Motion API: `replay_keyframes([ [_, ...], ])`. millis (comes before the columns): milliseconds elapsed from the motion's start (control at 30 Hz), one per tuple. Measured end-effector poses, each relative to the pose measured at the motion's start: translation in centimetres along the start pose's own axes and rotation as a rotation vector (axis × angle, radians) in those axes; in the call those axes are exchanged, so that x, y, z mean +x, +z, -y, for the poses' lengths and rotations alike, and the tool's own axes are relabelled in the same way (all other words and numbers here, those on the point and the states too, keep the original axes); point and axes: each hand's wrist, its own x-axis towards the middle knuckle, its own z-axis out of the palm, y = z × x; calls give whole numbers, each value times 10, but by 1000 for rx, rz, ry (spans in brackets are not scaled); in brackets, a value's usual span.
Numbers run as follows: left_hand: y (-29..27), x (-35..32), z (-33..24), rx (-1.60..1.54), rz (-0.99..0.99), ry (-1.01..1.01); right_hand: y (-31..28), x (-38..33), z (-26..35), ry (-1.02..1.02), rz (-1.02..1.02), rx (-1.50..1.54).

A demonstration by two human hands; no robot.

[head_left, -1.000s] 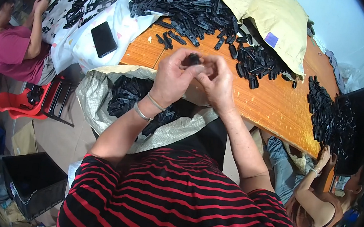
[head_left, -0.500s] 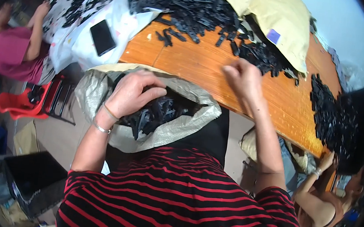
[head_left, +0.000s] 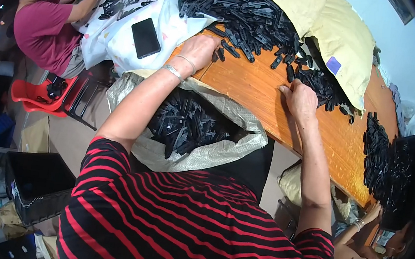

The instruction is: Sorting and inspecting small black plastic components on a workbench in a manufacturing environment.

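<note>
My left hand [head_left: 201, 49] reaches onto the orange wooden table [head_left: 258, 92], at the near edge of a big heap of small black plastic parts [head_left: 246, 11]. I see only its back; the fingers curl down out of sight. A bracelet circles that wrist. Farther right, my right hand [head_left: 301, 96] lies on the table with fingers spread, its tips beside loose black parts [head_left: 320, 83]. Between my arms, below the table edge, an open woven sack [head_left: 215, 153] holds more black parts [head_left: 182, 124].
A black phone [head_left: 145, 37] lies on a white cloth [head_left: 119, 48] at the left. Yellow pillows [head_left: 341, 37] sit behind the heap. A person in a maroon shirt [head_left: 42, 34] works at the far left; another person's hand [head_left: 369, 217] is at lower right. A red stool [head_left: 37, 97] and black crate [head_left: 37, 182] stand on the floor.
One second ago both hands met over the table edge. My left hand dipped into the sack, then rose to the heap; my right hand moved right onto the table.
</note>
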Motion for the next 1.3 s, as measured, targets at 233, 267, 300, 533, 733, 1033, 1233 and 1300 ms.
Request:
replay_keyframes([
  [233,4,-8,7,34,-120,145,16,0,-21,-34,-55,-35],
  [267,4,-10,9,28,-119,154,17,-1,-23,-32,-69,-42],
  [300,2,-12,12,48,-84,133,17,-1,-25,-21,-69,-47],
  [533,-1,-25,16,-134,-25,-66,14,-22,-27,-103,-38,53],
  [733,-3,-33,-6,-1078,129,-271,-19,-35,22,-82,-23,424],
  [1033,-30,-45,-68,-1430,304,-289,-42,-27,71,-665,-452,488],
  [1233,-30,-64,-83,-1721,175,-214,-25,-33,68,-410,-260,712],
  [1300,-23,-68,-85,-1676,62,-55,-23,-35,71,-397,-275,743],
])
